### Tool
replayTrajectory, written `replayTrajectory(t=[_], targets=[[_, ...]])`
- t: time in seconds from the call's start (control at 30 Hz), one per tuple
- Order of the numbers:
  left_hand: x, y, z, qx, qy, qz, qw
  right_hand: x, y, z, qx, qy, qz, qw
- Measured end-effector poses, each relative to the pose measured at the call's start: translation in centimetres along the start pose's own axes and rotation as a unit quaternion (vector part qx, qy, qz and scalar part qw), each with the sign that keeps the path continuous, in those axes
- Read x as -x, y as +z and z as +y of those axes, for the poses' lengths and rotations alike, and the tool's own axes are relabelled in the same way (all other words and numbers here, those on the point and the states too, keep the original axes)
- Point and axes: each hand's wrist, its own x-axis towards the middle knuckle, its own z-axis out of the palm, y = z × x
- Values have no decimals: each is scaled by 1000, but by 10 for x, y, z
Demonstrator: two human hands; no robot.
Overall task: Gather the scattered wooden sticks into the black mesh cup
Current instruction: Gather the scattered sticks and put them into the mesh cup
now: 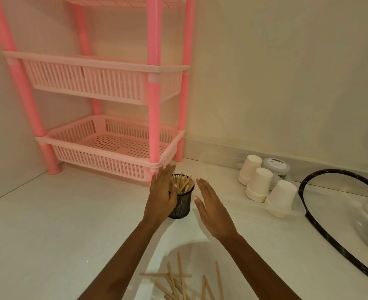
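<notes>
Both hands, left [162, 192] and right [211, 204], fingers straight, flank the cup [181, 202] to steady it while loose sticks [178, 280] wait

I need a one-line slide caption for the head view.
Open left hand and right hand flank the black mesh cup, loose wooden sticks lying nearer.

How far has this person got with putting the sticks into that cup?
Partly done. A bunch of sticks already stands in the cup. Nothing is in hand right now: the left hand is open at the cup's left side, and the right hand is open to its right. Still to gather: loose sticks lying on the counter, nearer the person.
</notes>
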Motion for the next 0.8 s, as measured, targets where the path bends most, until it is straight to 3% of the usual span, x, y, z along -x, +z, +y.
replayTrajectory(t=[0.13,0.33,0.53,0.8], targets=[[14,-2,1,-43,49,-10,998,35,-8,5,-17,46,-23,999],[66,-10,-4,-95,179,-161,966,95,-17,15,8,100,-46,994],[99,-18,-18,-101,128,-386,908,139,-14,11,33,174,-79,981],[105,-28,-12,-66,101,-490,864,160,-4,-20,113,237,-159,952]])
